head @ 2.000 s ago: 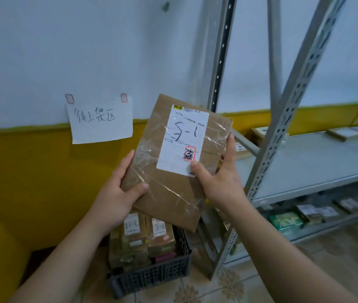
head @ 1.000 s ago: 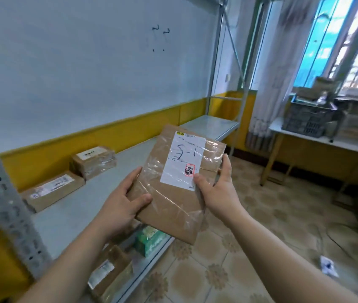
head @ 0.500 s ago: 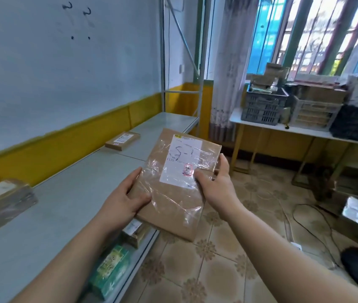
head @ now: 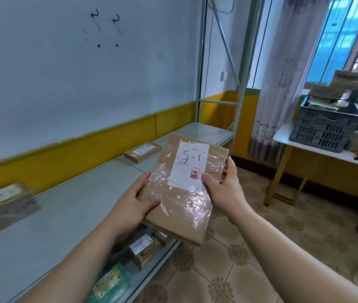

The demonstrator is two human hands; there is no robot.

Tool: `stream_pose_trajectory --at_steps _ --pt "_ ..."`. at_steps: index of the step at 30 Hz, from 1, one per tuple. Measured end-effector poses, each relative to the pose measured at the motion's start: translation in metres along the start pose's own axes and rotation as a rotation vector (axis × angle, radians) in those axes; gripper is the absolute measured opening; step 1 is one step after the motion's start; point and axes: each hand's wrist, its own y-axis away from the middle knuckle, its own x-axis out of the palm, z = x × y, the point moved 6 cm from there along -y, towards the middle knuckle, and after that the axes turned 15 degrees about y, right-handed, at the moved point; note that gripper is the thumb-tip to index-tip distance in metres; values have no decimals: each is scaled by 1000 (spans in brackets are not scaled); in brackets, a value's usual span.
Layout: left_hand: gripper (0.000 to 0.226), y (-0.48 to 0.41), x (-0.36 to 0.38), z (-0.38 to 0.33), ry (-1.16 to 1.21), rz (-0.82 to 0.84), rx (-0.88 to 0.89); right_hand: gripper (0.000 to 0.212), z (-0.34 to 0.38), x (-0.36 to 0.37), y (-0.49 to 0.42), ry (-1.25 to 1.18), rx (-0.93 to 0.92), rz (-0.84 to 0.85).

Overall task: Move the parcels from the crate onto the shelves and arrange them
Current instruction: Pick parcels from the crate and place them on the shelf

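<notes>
A flat brown parcel (head: 180,206) wrapped in clear tape, with a white label marked "5-1", is held up in front of me over the shelf's front edge. My left hand (head: 134,200) grips its left edge, thumb on the face. Its right edge is gripped by my right hand (head: 224,186), thumb on the label's corner. The grey metal shelf (head: 68,217) runs along the wall at left. A small parcel (head: 143,152) lies far along it and another parcel (head: 3,204) lies at its near left.
Several parcels (head: 143,250) lie on the lower shelf below my hands. Shelf uprights (head: 200,68) stand at the far end. At right a white table (head: 318,149) carries a grey crate (head: 327,127) of parcels before a curtained window. Tiled floor (head: 261,248) lies between.
I have turned from the floor crate to the right along the shelf, carrying the parcel in both hands. The far end of the shelf and the table have come closer.
</notes>
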Motion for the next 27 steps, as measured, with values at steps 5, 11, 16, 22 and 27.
stream_pose_trajectory --at_steps 5,11,16,22,27 --pt "67 -60 -12 25 -73 -62 -22 81 -13 38 -70 47 -19 76" --pt "68 -168 -15 64 -59 -58 -93 90 -32 77 -178 148 45 155" --pt "71 -254 -10 88 -21 -32 -162 94 -43 91 -263 271 114 211" --pt "71 -312 -23 112 -36 -61 -233 92 -58 123 -324 293 149 306" --pt "70 -347 -30 133 -58 -140 -289 92 -73 156 -378 352 132 426"
